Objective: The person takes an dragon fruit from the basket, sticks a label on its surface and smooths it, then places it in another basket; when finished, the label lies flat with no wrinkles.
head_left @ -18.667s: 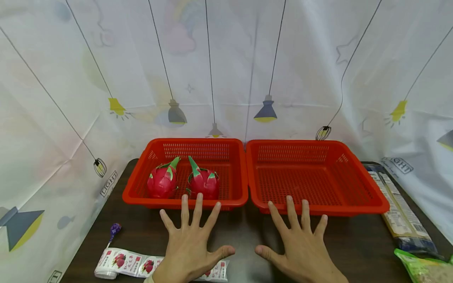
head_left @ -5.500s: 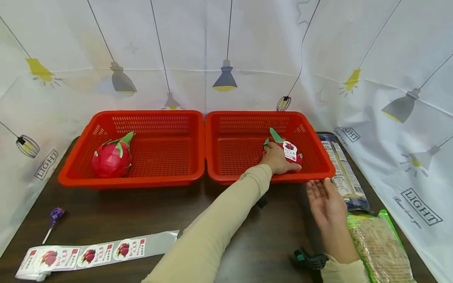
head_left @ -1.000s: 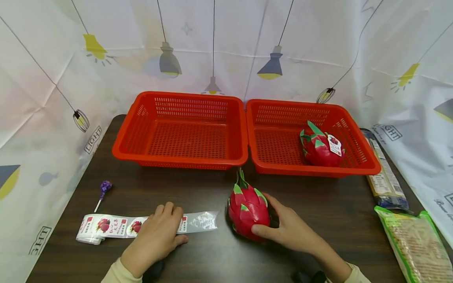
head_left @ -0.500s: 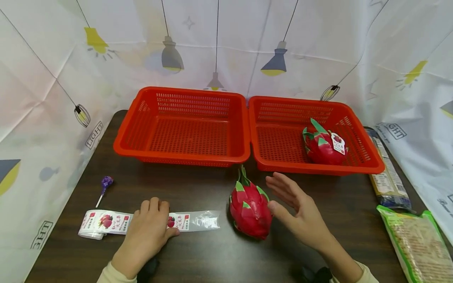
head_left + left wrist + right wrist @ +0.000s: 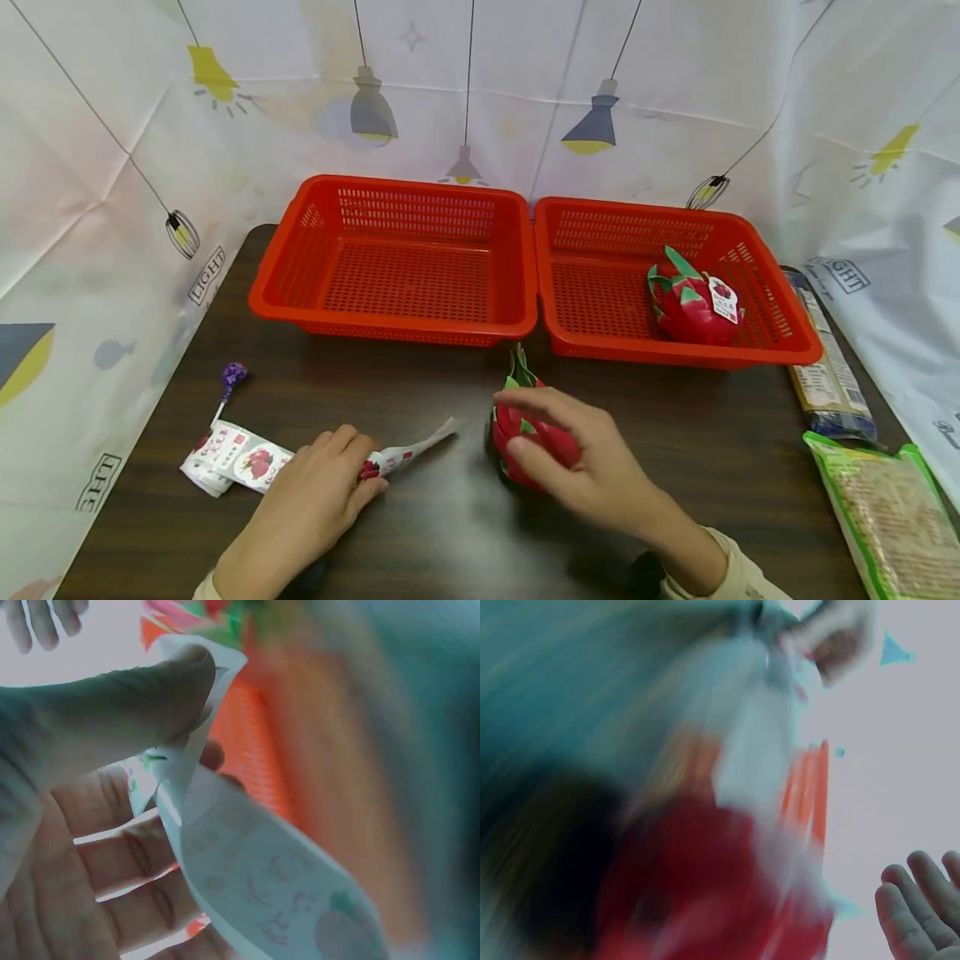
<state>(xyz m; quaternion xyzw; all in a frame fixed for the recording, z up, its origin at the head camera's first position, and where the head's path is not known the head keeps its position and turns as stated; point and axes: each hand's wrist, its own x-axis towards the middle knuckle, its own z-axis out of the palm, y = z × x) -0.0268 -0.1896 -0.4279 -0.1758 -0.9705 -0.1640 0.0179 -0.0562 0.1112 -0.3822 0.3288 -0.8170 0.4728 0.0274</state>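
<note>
**Left hand point(image 5: 309, 492) pinches a label strip point(image 5: 258, 464) as right hand point(image 5: 592, 471) spreads over a dragon fruit point(image 5: 551, 440)**

The strip's stickers, left of the left fingers, carry a red fruit picture and characters too small to read. A similar label point(image 5: 724, 300) sits on the second dragon fruit point(image 5: 690, 322), beyond and right of the right fingers in the right basket point(image 5: 675, 352). On the cloth point(image 5: 450, 83), beyond the fingers, a boxed "LIGHT" can be read.

Half a second ago the strip lay flat; now its free end is raised and twisted, gripped between the left thumb and fingers. The right fingers, loosely extended with the thumb apart, have moved from beside the fruit to over it; whether they touch it cannot be told. The fruit lies on the counter point(image 5: 442, 533), green leaves pointing away from the person.

Ahead of the left fingers runs the near rim of the left basket point(image 5: 393, 328). Bare counter shows between strip tip and fruit, and more widely between the two wrists. A purple lollipop point(image 5: 233, 375) lies beyond the left fingers, to their left; a green-edged bag point(image 5: 892, 517) lies well right of the right fingers.
</note>
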